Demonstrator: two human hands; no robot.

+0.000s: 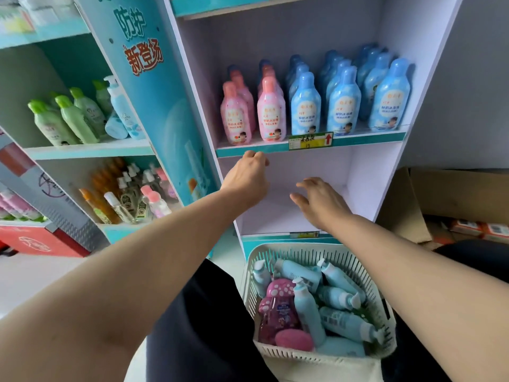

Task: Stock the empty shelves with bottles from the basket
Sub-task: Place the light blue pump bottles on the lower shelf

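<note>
A white slotted basket [385,307] sits below the shelf unit, holding several light blue pump bottles [305,307] and pink mushroom-shaped bottles [278,310] lying on their sides. Above it is a white shelf bay [278,208] with nothing standing on its board. My left hand [249,177] reaches up to the teal front edge of the shelf above, fingers curled at the lip, holding nothing. My right hand [319,201] hovers in front of that bay, palm down, fingers spread and relaxed, holding nothing.
The shelf above carries rows of pink bottles [271,111] and blue bottles [344,106] behind a yellow price tag [311,141]. A teal side panel [165,106] separates a left unit with green bottles [71,119]. Cardboard boxes [440,194] lie at right.
</note>
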